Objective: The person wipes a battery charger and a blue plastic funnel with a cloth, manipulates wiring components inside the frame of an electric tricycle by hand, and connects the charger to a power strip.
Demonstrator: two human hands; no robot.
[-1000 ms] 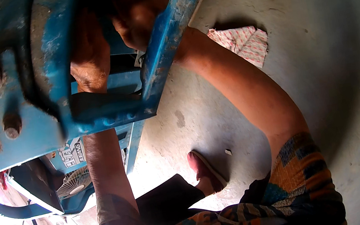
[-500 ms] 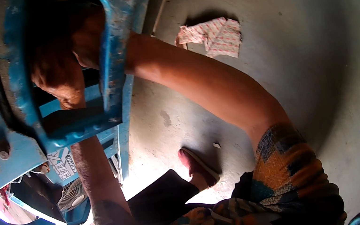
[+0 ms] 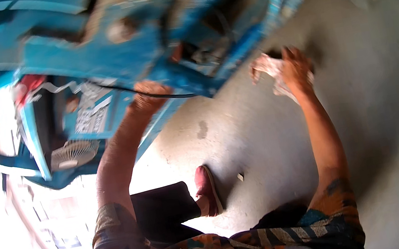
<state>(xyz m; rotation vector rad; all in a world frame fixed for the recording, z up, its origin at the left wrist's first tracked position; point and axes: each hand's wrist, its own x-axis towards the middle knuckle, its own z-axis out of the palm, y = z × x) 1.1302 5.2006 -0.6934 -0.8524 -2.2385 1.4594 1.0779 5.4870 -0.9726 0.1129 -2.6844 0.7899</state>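
The rag (image 3: 275, 72) lies on the concrete floor (image 3: 376, 110) just beside the blue machine (image 3: 154, 42), under the right hand (image 3: 295, 63), whose fingers close over it, gathering the cloth. The left hand (image 3: 149, 95) rests against the machine's lower edge, by a black cable (image 3: 152, 94); whether it grips anything I cannot tell. Leaning on that worn, sharp-looking edge could likely nick the hand or snag the cable. The machine is blurred and cut off at the top, so its parts are hard to make out.

One head-worn fisheye view looks steeply down from close above, over both forearms, onto the blue machine (image 3: 154, 42) and concrete floor (image 3: 366, 112); edges bend.
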